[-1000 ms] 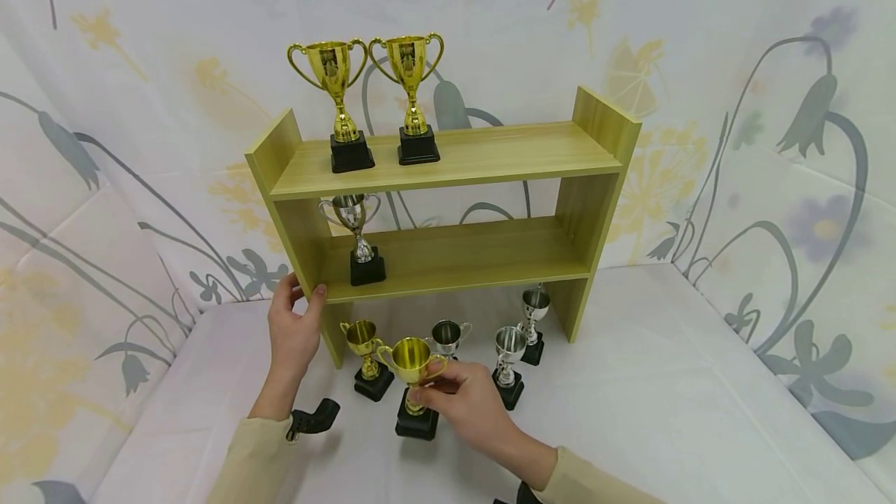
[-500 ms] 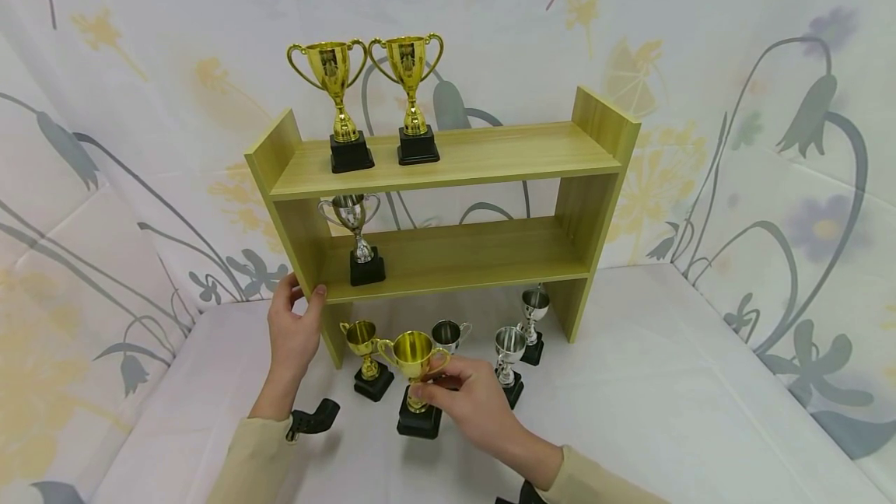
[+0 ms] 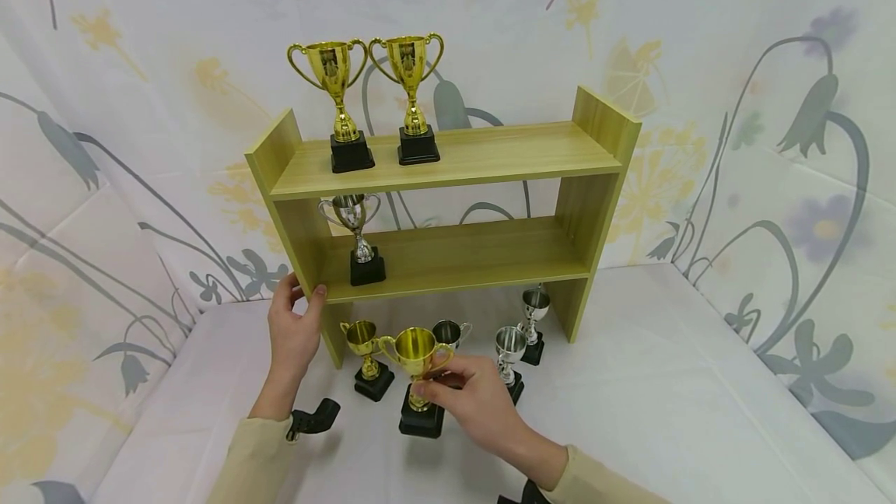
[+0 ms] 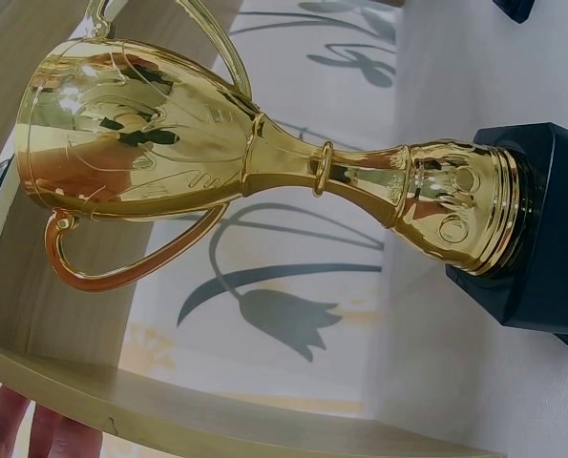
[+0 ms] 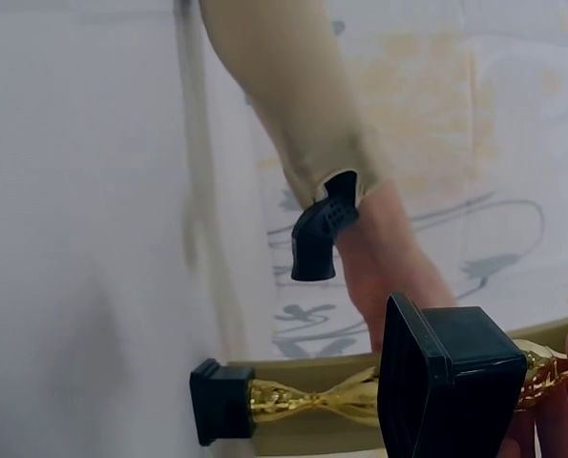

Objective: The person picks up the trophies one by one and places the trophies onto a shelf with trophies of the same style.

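My right hand [image 3: 479, 403] pinches a gold trophy cup [image 3: 414, 350] by its stem, thumb in front. The trophy is upright, its black base raised over the white tabletop with a shadow below. In the right wrist view that black base [image 5: 451, 382] fills the lower right. My left hand [image 3: 294, 333] grips the left side panel of the wooden shelf [image 3: 455, 255], thumb on the front edge; its fingers [image 4: 69, 441] show at the panel in the left wrist view. A second gold trophy [image 3: 363, 337] stands beneath the shelf's lower board, between my hands.
Two gold trophies [image 3: 408, 61] stand on the top board, toward the left. One silver trophy [image 3: 351, 212] is on the middle board's left end. Below and in front of the shelf stand silver trophies [image 3: 511, 344], one partly hidden behind my right hand. Flowered cloth hangs behind.
My right hand has lifted the gold trophy slightly and shifted it a little to the right. The left hand and shelf stay put.
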Available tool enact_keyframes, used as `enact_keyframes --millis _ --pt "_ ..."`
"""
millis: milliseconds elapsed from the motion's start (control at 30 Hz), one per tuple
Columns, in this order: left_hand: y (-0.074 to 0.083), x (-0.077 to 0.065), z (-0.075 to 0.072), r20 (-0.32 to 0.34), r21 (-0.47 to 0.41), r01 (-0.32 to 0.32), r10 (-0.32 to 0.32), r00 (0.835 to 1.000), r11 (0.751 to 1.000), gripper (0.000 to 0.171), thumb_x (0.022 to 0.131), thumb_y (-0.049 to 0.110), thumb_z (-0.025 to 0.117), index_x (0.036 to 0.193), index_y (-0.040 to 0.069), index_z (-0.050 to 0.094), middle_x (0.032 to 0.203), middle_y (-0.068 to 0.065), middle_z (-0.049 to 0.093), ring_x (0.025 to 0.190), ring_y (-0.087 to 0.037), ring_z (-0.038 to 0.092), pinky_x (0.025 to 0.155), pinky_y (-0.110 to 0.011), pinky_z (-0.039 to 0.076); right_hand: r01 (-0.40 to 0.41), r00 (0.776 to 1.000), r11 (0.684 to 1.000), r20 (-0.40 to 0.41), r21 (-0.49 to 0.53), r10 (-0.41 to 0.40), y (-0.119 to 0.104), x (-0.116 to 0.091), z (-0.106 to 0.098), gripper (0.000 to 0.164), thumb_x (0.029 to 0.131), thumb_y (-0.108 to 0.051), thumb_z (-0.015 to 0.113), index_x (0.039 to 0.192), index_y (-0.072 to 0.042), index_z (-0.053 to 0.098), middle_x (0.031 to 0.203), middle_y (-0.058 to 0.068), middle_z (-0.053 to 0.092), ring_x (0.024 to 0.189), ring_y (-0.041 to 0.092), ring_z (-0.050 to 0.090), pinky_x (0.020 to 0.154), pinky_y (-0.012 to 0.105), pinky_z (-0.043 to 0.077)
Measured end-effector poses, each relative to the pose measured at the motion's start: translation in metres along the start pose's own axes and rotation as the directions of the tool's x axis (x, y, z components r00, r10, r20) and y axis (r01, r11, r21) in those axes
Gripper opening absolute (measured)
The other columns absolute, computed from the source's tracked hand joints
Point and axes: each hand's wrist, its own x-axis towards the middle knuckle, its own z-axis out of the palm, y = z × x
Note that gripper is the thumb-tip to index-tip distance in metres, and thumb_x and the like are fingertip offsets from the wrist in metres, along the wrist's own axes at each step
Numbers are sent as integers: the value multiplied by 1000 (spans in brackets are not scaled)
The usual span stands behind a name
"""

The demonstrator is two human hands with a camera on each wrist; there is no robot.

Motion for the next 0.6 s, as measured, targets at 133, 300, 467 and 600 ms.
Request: enact_keyframes --millis 133,300,467,600 --pt "0 -1 0 1 1 8 -8 1000 1000 42 101 16 56 138 -2 48 126 -20 51 120 -34 49 91 -59 48 -1 1000 1000 -1 -6 1 -2 0 -2 18 85 -4 75 103 1 75 98 12 74 86 16 71 77 30 57" --pt "0 0 0 2 11 11 -11 1000 1000 42 101 17 56 138 -1 48 127 -19 52 119 -32 50 90 -55 48 -10 1000 1000 -6 -2 9 -1 0 -3 18 86 -4 75 103 1 74 98 12 72 87 16 70 77 30 57" --pt "-1 1 0 2 21 9 -9 1000 1000 43 101 17 57 138 -1 48 127 -18 52 118 -31 51 90 -53 49 -6 1000 1000 -7 -5 6 0 1 -4 18 85 -4 75 103 1 74 98 12 72 87 17 69 76 30 57" --pt "1 0 0 -1 17 5 -5 1000 1000 43 101 17 56 139 -2 47 127 -19 52 119 -32 50 91 -56 48 -6 1000 1000 -9 -16 5 -1 2 -5 19 85 -3 75 103 1 75 98 11 72 87 17 69 76 30 57"
